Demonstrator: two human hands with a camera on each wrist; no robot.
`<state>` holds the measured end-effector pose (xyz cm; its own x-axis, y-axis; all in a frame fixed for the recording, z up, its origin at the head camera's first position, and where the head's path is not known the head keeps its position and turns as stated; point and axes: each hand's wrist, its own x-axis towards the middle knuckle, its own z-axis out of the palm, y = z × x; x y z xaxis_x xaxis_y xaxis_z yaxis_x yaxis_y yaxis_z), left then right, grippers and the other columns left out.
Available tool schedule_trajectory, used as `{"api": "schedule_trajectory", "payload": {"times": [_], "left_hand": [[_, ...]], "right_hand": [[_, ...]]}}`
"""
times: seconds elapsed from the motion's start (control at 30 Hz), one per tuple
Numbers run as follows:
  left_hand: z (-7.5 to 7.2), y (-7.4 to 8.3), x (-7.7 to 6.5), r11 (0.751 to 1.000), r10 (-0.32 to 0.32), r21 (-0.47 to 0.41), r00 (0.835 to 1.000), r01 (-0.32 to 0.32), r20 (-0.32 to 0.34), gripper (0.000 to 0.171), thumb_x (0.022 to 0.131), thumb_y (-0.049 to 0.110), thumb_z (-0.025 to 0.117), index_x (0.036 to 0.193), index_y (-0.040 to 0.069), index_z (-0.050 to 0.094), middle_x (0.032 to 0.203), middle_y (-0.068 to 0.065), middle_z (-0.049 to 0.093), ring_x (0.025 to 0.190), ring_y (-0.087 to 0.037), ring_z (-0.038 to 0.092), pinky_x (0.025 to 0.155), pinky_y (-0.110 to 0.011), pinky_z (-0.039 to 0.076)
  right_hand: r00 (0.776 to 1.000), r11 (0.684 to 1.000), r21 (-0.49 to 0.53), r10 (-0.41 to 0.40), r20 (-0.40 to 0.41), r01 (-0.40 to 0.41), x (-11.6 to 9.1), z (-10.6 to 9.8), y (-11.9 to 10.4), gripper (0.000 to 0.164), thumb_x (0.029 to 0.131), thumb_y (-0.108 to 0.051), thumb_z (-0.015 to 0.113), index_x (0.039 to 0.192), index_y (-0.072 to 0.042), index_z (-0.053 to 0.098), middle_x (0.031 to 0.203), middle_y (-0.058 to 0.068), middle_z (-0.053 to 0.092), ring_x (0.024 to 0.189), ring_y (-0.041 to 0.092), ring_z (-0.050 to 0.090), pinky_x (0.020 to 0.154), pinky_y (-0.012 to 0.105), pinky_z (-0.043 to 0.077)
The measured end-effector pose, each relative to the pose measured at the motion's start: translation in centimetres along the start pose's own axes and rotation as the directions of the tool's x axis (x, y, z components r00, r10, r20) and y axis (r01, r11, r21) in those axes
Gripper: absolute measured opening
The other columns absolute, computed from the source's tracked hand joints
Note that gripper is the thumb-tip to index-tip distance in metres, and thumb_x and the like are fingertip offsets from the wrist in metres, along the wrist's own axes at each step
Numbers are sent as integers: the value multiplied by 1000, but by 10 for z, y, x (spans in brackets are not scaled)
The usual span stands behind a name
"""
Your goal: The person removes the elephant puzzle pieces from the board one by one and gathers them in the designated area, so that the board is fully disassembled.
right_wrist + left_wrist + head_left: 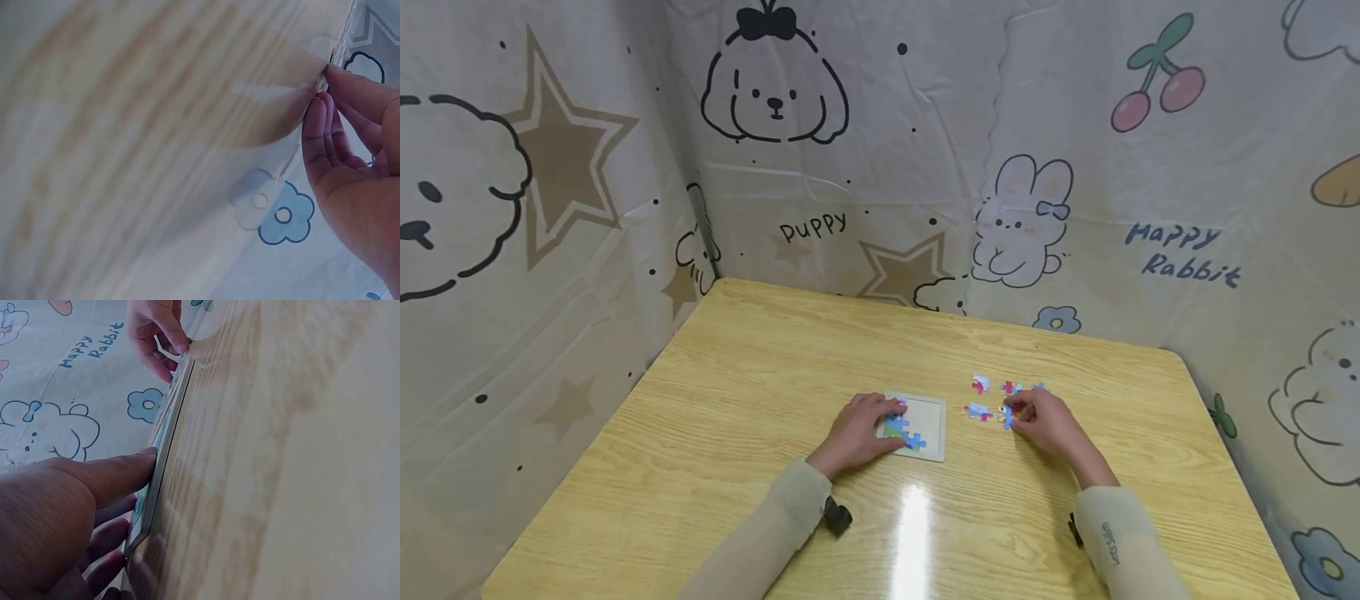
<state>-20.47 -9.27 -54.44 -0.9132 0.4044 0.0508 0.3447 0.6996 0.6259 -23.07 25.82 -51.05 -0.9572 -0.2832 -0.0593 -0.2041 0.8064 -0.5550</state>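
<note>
A square white puzzle tray lies on the table, with joined blue and green puzzle pieces in its left part. My left hand holds the tray by its left side; the left wrist view shows the thumb across its edge. To the right of the tray, my right hand pinches a blue jigsaw piece between thumb and fingers at table level. Around that hand lie loose pieces: a pale one, a red and white one and a red and blue one.
Another blue piece is partly hidden behind the right hand. The wooden table meets a printed curtain at its back and sides. A bright reflection lies on the tabletop in front of the tray.
</note>
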Motion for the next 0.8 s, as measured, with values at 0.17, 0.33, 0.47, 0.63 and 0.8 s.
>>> {"api": "schedule_trajectory", "payload": {"times": [0.17, 0.33, 0.47, 0.63, 0.8], "left_hand": [[0, 0, 0, 1000, -5, -4, 1000, 5, 1, 54, 90, 39, 80, 139, 22, 67, 145, -12, 58, 138, -36, 48, 113, -60, 40], [0, 1, 0, 1000, -10, -6, 1000, 10, 2, 54, 90, 39, 80, 140, 23, 67, 145, -12, 58, 139, -36, 47, 113, -59, 39], [0, 2, -1, 1000, -7, -4, 1000, 7, 3, 54, 90, 39, 80, 140, 22, 67, 144, -11, 59, 137, -35, 48, 113, -59, 40], [-1, 4, -1, 1000, 2, 7, 1000, -2, 7, 55, 91, 40, 80, 141, 21, 66, 141, -11, 60, 132, -33, 51, 110, -56, 42], [-3, 4, -1, 999, 9, 43, 1000, -9, 14, 55, 92, 40, 79, 141, 20, 66, 135, -8, 63, 123, -29, 53, 105, -51, 45]], "right_hand": [[1000, 1000, 3, 27, -4, -27, -1, -1, 2, 32, 90, 0, 75, 122, 3, 71, 109, 15, 68, 88, 21, 62, 79, 39, 55], [1000, 1000, -7, 20, -6, -20, -1, -1, 5, 33, 90, 0, 75, 123, 3, 71, 109, 15, 69, 88, 22, 61, 77, 38, 54], [999, 1000, -4, 26, -21, -26, -4, -1, 3, 36, 89, 2, 75, 124, 4, 71, 109, 17, 65, 85, 21, 60, 74, 34, 52], [998, 999, 51, 20, -65, -16, -8, 1, -15, 39, 91, 2, 72, 130, 3, 68, 115, 21, 60, 86, 21, 61, 74, 33, 52], [996, 991, 122, -51, -72, 59, -6, 12, -43, 34, 96, -3, 70, 129, 3, 68, 115, 20, 67, 91, 24, 68, 80, 38, 57]]}}
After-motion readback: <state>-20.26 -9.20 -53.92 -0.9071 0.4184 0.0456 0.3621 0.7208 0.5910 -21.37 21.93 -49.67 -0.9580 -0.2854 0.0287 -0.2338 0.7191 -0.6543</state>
